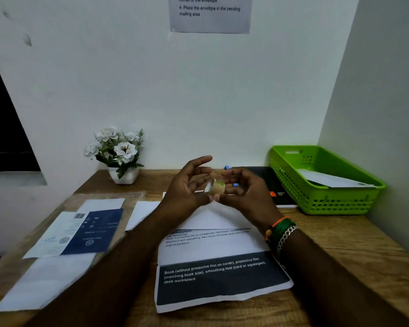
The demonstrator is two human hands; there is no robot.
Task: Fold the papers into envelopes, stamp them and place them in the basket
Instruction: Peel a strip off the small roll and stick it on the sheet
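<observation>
- Your right hand (pixel 242 187) pinches a small tan cylindrical stamp (pixel 215 187) above the folded printed paper (pixel 213 246).
- Your left hand (pixel 189 185) touches it, fingers spread.

wooden desk (pixel 340 244): folded papers (pixel 213 253), flower pot (pixel 124 175), green basket (pixel 326 201), black notebook (pixel 273 185).

Both hands are holding a small tan roll (pixel 216 187) above the folded paper (pixel 219 267): right hand (pixel 244 188) is gripping it, left hand (pixel 187 185) is touching it with fingers extended. An envelope (pixel 328 179) is lying in the green basket (pixel 326 182).
</observation>
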